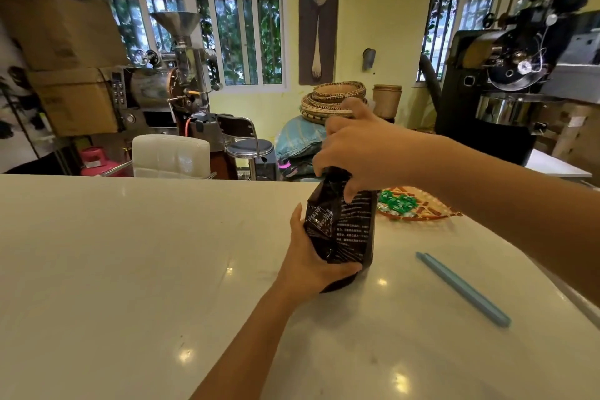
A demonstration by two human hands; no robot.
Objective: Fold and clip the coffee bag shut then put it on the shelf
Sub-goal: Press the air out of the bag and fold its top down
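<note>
Head view: my left hand (pixel 311 266) steadies the coffee bag (pixel 344 227) upright near the tabletop (pixel 130 253) far edge while my right hand (pixel 360 153) pinches its top for folding.

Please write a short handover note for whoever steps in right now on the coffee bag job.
Left hand: grips the lower side of the coffee bag, which stands upright on the white counter.
Right hand: closed over the bag's top, pressing it down.
Blue clip: lies loose on the counter, right of the bag, untouched.
Done: top gathered at most; a finished fold is hidden.
Left: finish fold, clip, shelve. No shelf in view.
</note>
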